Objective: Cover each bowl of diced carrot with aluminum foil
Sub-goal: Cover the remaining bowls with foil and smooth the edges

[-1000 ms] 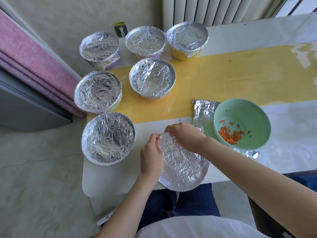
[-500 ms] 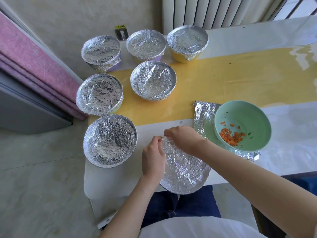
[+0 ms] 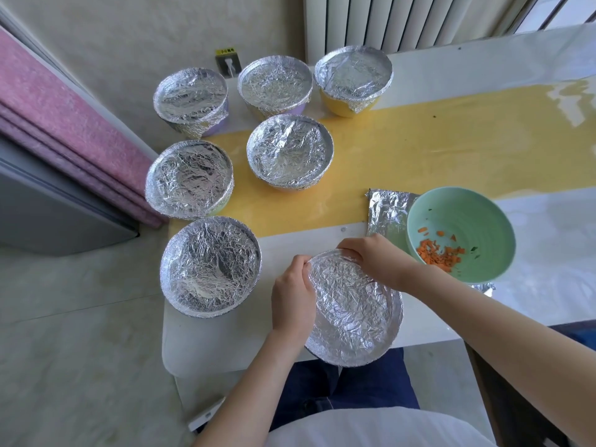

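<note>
A foil-covered bowl (image 3: 353, 309) sits at the table's near edge. My left hand (image 3: 292, 298) curls round its left rim and pinches the foil there. My right hand (image 3: 375, 258) grips the far rim, fingers folded over the foil edge. To the right stands an uncovered green bowl (image 3: 464, 217) holding diced carrot (image 3: 437, 254). It rests on a flat sheet of aluminum foil (image 3: 387, 211). Several other bowls wear foil covers, the nearest (image 3: 209, 266) at the left.
More foil-covered bowls stand at the back left: one (image 3: 189, 179) by the edge, one (image 3: 289, 150) on the yellow strip, a yellow one (image 3: 354, 79) farthest back. The table (image 3: 451, 130) runs on to the right. A pink curtain (image 3: 58, 124) hangs at the left.
Both hands stay on the near bowl's foil rim, the fingers shifting slightly along the far-left edge. The view has tilted a little, so everything sits lower in frame.
</note>
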`<state>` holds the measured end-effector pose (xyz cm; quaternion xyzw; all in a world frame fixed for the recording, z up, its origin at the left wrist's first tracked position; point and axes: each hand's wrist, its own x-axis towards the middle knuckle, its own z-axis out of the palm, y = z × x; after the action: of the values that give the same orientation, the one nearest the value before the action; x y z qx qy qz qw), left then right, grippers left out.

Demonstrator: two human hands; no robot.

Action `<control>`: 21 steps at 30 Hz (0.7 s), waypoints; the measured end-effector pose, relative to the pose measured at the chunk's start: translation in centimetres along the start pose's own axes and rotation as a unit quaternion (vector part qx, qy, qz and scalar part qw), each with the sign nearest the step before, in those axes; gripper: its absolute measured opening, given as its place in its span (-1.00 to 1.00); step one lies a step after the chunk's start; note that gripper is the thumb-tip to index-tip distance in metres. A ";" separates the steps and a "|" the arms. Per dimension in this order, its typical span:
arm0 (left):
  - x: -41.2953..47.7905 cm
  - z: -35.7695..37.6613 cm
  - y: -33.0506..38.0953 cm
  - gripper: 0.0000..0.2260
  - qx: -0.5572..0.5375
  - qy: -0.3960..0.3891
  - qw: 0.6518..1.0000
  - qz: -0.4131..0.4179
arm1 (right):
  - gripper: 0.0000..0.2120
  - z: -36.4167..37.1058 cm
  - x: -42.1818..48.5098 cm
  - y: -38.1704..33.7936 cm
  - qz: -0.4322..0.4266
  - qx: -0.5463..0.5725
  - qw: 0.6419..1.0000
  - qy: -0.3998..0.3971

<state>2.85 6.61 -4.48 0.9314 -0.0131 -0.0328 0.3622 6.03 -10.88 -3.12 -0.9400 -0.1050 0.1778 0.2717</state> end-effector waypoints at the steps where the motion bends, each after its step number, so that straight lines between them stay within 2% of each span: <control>1: 0.0 -0.1 0.1 -0.83 0.000 -0.006 1.000 -0.006 | -0.79 0.1 0.0 0.0 -0.001 0.002 1.000 0.002; 4: -0.2 -0.3 0.6 -0.85 0.006 -0.046 0.999 -0.027 | -0.76 0.2 -0.2 0.1 0.001 0.031 1.000 0.003; 8: -0.8 -0.7 0.6 -0.87 0.010 -0.103 0.992 -0.079 | -0.66 0.1 -1.0 -0.2 0.047 0.073 0.996 0.020; 11: -1.2 -1.3 0.3 -0.87 0.050 -0.119 0.987 -0.095 | -0.66 0.1 -1.5 0.2 0.057 0.079 0.995 0.038; 13: -1.0 -1.5 0.2 -0.86 0.035 -0.107 0.990 -0.079 | -0.69 0.2 -1.7 0.4 0.062 0.081 0.994 0.040; 17: -0.2 -0.6 0.4 -0.80 -0.043 -0.088 0.995 0.007 | -0.72 0.4 -1.9 0.3 0.042 0.063 0.996 0.046; 21: 0.1 0.1 0.7 -0.84 -0.059 -0.063 0.996 0.027 | -0.75 0.8 -1.7 0.4 0.024 0.061 0.997 0.050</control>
<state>2.95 6.02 -4.07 0.9037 -0.0594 -0.0821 0.4160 4.25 -11.36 -3.50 -0.9315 -0.0575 0.1436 0.3292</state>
